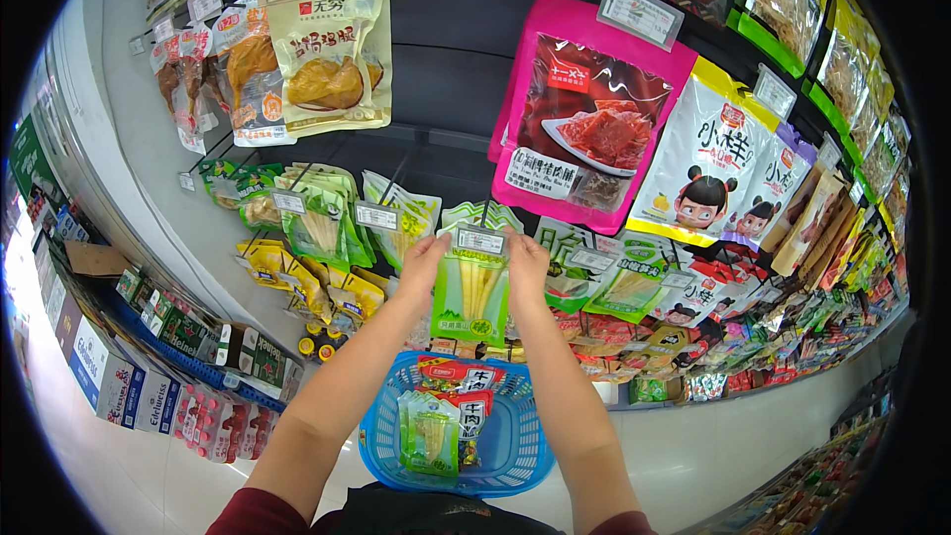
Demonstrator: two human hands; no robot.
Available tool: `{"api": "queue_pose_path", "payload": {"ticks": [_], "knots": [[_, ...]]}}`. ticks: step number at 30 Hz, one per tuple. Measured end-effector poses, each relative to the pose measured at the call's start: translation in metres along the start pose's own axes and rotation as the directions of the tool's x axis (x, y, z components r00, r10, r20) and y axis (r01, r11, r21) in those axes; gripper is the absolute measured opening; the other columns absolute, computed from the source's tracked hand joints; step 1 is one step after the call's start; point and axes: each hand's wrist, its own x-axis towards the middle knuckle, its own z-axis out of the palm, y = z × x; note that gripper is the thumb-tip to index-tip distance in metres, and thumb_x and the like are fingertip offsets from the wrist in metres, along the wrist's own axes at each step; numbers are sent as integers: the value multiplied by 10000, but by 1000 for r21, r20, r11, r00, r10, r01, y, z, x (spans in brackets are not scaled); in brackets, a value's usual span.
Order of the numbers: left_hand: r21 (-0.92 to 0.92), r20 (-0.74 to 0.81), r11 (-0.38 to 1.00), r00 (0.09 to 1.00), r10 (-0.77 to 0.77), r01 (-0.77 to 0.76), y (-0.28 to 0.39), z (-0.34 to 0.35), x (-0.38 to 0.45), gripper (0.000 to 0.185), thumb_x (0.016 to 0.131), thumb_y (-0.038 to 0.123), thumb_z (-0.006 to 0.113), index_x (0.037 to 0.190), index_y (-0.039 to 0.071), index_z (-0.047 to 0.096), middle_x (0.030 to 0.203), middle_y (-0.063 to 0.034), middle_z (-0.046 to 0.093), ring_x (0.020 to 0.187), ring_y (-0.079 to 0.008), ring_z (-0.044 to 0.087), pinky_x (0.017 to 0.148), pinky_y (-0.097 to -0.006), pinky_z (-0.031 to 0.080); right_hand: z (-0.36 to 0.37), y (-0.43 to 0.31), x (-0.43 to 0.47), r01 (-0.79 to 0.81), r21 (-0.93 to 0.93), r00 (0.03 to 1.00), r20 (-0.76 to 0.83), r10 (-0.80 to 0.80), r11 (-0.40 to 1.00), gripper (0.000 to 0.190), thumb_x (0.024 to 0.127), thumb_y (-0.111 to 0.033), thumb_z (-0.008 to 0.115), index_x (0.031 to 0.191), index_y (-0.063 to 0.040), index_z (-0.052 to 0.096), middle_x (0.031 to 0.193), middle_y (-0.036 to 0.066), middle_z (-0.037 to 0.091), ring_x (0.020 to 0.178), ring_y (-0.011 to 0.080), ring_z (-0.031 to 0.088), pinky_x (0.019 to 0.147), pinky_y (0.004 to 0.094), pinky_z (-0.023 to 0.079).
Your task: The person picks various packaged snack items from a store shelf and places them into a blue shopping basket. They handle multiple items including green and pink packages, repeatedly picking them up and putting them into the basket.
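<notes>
Both arms reach forward to a green-and-clear snack pouch [471, 297] with pale yellow strips showing through its window. My left hand [425, 258] grips its upper left corner, and my right hand [526, 256] grips the upper right one. The pouch is at a display hook, behind a price tag [481, 239]; whether the hook still passes through it I cannot tell. Similar pouches stand behind it. Below my forearms is a blue plastic shopping basket [520, 453], holding red snack bags [475, 405] and green pouches [431, 435].
A large pink pouch of dried meat [587, 119] hangs above my right hand. Green pouches [319, 219] and yellow packets [353, 293] hang at left. Beer cartons [160, 394] and shrink-wrapped bottles [223, 423] stand lower left. More shelving [825, 475] runs along the lower right.
</notes>
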Motion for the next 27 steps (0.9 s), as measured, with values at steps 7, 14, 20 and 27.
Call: {"api": "queue_pose_path", "payload": {"ticks": [7,14,20,27], "knots": [[54,-8,994,995,95,-95,4,5,19,225,914,260,593,896,41,641,787,6,611,683,-71,527,615,-240,424,0,-11,3,-63,-16,998,18,63,998,261,878,-205,652,703,-13,637,637,-50,520,588,50,384,554,238,313],[-3,-9,992,992,123,-123,-10,7,25,256,908,265,619,890,12,653,786,5,602,705,-83,505,656,-257,421,-9,7,11,-49,-85,999,16,51,995,292,870,-238,666,691,-10,623,649,-38,539,618,54,414,571,248,345],[391,-51,918,994,94,-66,-28,-11,48,278,890,237,627,974,-28,635,864,-33,619,784,-119,532,713,-278,441,-19,26,28,159,-532,983,6,-184,832,340,811,-331,683,846,2,622,666,109,587,605,235,512,621,373,428],[425,245,904,967,-68,-44,-119,-94,-45,234,864,158,616,1055,24,628,970,-78,664,879,-131,600,780,-263,468,-75,56,-100,271,-621,957,255,-138,735,286,830,-118,628,1085,4,586,993,196,619,874,316,614,734,386,491]]}}
